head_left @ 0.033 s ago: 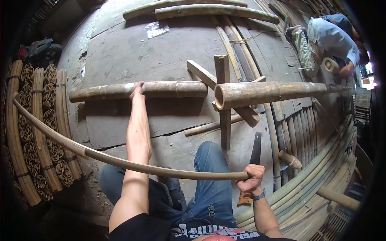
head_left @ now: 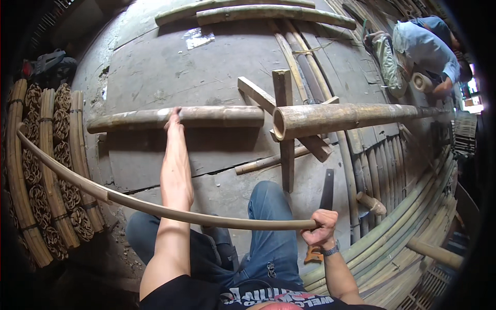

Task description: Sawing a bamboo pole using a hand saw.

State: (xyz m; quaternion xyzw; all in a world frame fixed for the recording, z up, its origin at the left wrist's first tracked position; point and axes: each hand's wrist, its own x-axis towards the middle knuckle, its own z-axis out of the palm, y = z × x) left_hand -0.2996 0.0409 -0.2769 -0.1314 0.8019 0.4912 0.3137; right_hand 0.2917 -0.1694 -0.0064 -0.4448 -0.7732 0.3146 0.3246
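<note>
My left hand (head_left: 174, 119) reaches forward and grips a short thick bamboo pole (head_left: 222, 114) lying crosswise on the floor; part of its fingers is hidden. Closed in a fist, my right hand (head_left: 320, 228) holds the right end of a long split-bamboo strip (head_left: 206, 219). The strip passes over my left forearm and knees and stretches out to the left, with a step in its edge partway along. Behind my right fist is a hand saw (head_left: 327, 188) with a dark blade and orange handle; whether the fist touches it I cannot tell.
A long bamboo pole (head_left: 336, 120) rests on a crossed wooden stand (head_left: 284, 95) ahead. Tied bamboo bundles (head_left: 49, 170) stand at left. Long green bamboo strips (head_left: 392, 227) lie at right. At far right a person (head_left: 426, 49) bends over bamboo. More poles (head_left: 274, 15) lie at the back.
</note>
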